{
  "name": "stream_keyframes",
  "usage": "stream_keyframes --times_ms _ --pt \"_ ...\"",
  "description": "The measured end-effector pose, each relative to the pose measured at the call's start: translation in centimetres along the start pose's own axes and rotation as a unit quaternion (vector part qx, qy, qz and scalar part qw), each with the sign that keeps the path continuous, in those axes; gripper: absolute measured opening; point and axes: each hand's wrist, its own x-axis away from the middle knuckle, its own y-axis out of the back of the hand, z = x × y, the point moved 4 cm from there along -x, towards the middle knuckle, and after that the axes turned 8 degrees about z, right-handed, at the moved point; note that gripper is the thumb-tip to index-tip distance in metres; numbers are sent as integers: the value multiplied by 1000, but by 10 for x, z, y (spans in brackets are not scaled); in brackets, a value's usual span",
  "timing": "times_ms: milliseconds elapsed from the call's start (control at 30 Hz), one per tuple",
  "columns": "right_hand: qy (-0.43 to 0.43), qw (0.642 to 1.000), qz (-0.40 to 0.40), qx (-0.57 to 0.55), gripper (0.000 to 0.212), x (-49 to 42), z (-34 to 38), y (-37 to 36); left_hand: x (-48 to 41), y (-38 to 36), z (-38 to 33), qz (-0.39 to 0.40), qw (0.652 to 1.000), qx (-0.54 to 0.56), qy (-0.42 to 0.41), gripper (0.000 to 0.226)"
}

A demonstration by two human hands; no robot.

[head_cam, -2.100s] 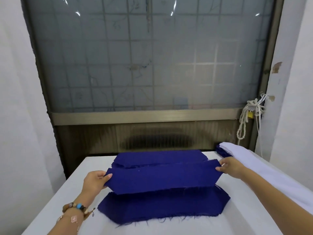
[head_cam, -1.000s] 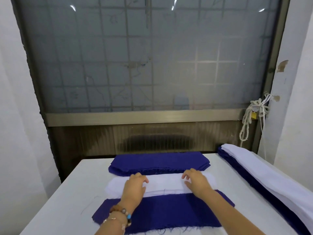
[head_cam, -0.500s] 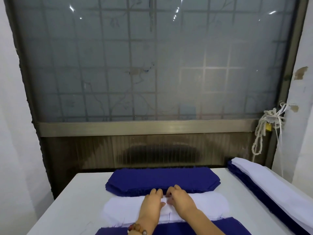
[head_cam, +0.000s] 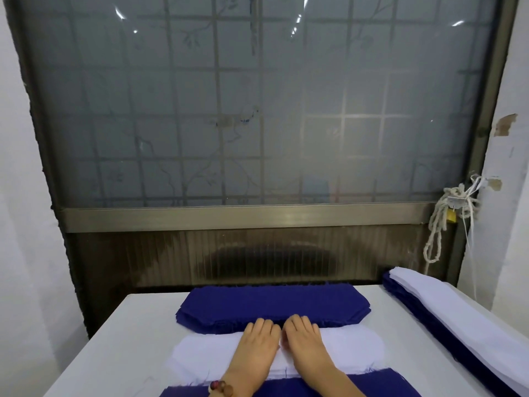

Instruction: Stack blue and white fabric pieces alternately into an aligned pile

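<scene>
White fabric piece (head_cam: 352,351) lies flat on the surface (head_cam: 120,353), long side running left to right. Everything below is placed relative to it.

- Left hand (head_cam: 259,343): palm down on the middle of the white piece, fingers straight and together, pressing flat, gripping nothing. Beaded bracelet (head_cam: 220,388) on the wrist, at the piece's near edge.
- Right hand (head_cam: 303,339): same pose, just right of the left hand and almost touching it. Fingers are flat and nothing is pinched.
- Fingertips of both hands reach the white piece's far edge.
- Blue stack (head_cam: 272,306): just beyond that far edge, parallel to it, several layers thick with frayed edges.
- Blue piece (head_cam: 372,385): along the near edge of the white piece and touching it, partly cut off by the frame.
- Side pile (head_cam: 458,325): well to the right of the white piece, white layers over blue ones, running toward the camera.
- Frosted window (head_cam: 257,110) behind, with a rope (head_cam: 446,213) hanging at its right frame.
</scene>
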Motion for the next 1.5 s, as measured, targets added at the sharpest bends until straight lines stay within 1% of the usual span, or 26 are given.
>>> stream_keyframes --times_ms 100,133,200,267,300,333,367,433,500,567,600,633,667,733,767,800,900,967,1100,1167,1233,1300,1367,1467,1500 --pt "15 999 10 -46 7 4 1 5 6 4 3 -34 999 16 -6 23" --pt "18 997 16 -67 5 4 1 8 6 8 5 -35 999 17 -5 21" --pt "28 993 44 -107 18 3 0 9 6 11 4 -20 1000 11 -4 25" --pt "44 991 77 -104 33 0 -1 10 6 11 3 -27 999 -12 -32 30" --pt "49 991 91 -88 34 -2 -2 10 5 8 5 -33 998 -17 -49 27" --pt "52 991 100 -75 34 -5 -1 11 6 11 4 -19 998 -17 -63 25" --pt "51 991 103 -70 34 -8 -1 13 7 13 2 -4 998 -5 -67 27" --pt "46 992 95 -74 29 -12 -1 19 7 14 2 1 997 27 -74 29" --pt "39 993 85 -75 22 -14 -1 23 8 11 6 -1 997 70 -44 23" --pt "25 994 79 -76 20 -12 -3 23 9 14 11 -21 992 126 -7 8" --pt "19 994 74 -78 19 -11 -5 23 10 16 13 -24 987 158 11 5" --pt "12 994 67 -81 18 -10 -6 23 10 16 16 -17 983 181 28 4" --pt "5 995 60 -85 17 -10 -7 23 10 18 17 -4 979 200 41 9" --pt "-4 993 47 -104 9 -9 -8 22 10 21 20 12 978 203 50 22" --pt "-8 992 45 -113 6 -8 -9 22 8 21 21 13 977 204 53 24" --pt "-10 992 45 -119 6 -8 -9 20 7 22 21 16 975 215 60 23" --pt "-19 992 59 -109 17 -10 -10 18 3 23 24 16 962 259 89 14" --pt "-35 992 64 -101 20 -14 -11 18 0 23 26 34 960 259 103 12" --pt "-60 995 67 -54 24 -20 -13 21 -5 22 27 69 969 208 115 24" --pt "-56 995 76 -30 27 -21 -13 22 -3 22 27 63 978 167 110 26" --pt "-43 993 107 -13 29 -18 -18 25 3 22 32 44 985 136 99 26" --pt "-28 987 155 -14 31 -11 -30 32 11 20 47 37 981 153 112 22" --pt "-31 980 196 -10 29 -3 -50 42 21 17 70 54 974 177 134 17" --pt "-67 974 216 21 17 10 -87 57 40 12 108 82 958 210 178 20" --pt "-88 972 215 38 17 13 -100 61 46 10 121 86 952 219 198 22"
